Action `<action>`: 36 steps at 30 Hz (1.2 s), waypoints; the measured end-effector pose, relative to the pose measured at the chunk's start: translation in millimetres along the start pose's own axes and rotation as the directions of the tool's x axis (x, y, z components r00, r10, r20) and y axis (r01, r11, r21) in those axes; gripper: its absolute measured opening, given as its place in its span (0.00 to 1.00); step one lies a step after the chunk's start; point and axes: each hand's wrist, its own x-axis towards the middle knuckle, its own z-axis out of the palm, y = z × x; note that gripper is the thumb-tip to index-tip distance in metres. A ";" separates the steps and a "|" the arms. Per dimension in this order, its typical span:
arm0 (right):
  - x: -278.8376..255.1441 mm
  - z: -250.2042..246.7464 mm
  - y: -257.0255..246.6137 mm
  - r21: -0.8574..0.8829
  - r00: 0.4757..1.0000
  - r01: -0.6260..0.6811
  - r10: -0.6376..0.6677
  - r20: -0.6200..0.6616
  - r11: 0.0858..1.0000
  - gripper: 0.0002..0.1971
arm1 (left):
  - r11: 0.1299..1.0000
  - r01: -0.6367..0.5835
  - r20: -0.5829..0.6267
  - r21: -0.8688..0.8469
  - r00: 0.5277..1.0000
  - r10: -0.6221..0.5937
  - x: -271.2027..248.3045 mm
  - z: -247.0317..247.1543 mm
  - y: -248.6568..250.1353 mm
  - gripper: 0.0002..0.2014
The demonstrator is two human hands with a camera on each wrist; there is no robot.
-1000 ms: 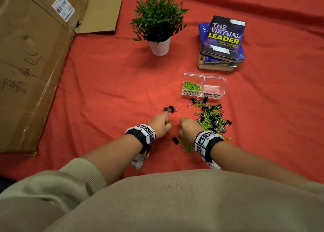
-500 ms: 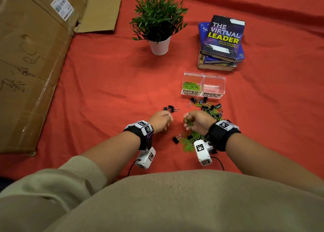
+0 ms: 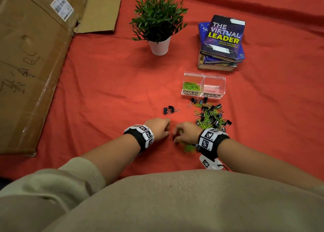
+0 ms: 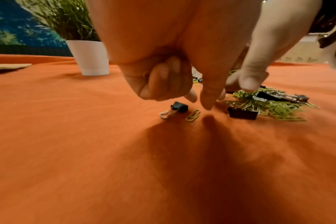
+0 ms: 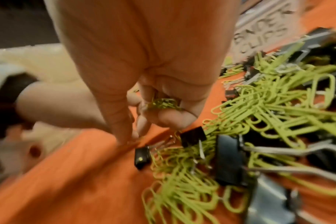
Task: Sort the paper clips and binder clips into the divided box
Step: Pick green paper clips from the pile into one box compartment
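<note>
Paper clips (image 3: 206, 120) heaped with binder clips (image 3: 216, 112).
Right hand (image 3: 186, 133) curls round green clips; left hand (image 3: 158, 128) curled, holding nothing.

In front of me: a potted plant (image 3: 158, 25) upright on the red cloth (image 3: 105, 84), a stack of books (image 3: 221, 42) right of it, flattened cardboard (image 3: 29, 56) at far left

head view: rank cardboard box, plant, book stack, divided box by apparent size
1. cardboard box, by far the largest, though cut off by the frame.
2. plant with pot, and book stack: look about alike, so unranked.
3. divided box, smallest.
</note>
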 end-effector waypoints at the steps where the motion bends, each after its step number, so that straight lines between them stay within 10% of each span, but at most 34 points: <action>1: -1.0 3.4 -0.5 -0.105 0.999 0.032 -0.030 0.015 0.994 0.14 | 0.999 -0.006 0.011 0.036 1.000 0.006 0.4 0.8 -0.4 0.09; 7: 5.8 11.9 4.8 -0.224 0.997 0.073 -0.070 0.019 0.972 0.16 | 0.997 0.016 0.053 0.074 0.998 -0.020 2.1 2.7 -3.5 0.07; 17: 7.4 -31.5 27.3 0.349 0.921 -0.093 0.214 -0.325 0.933 0.06 | 0.946 0.048 0.049 -0.321 0.998 -0.034 3.6 0.1 3.4 0.02; 27: -1.5 -31.5 26.1 0.575 0.975 -0.145 0.216 -0.057 0.805 0.12 | 0.863 0.111 0.133 -0.493 0.990 -0.051 12.7 1.1 25.7 0.14; 36: -16.3 -35.6 41.3 -0.069 0.989 -0.036 0.026 -0.147 0.997 0.08 | 0.968 -0.053 0.069 -0.244 0.995 0.072 13.2 12.2 46.2 0.10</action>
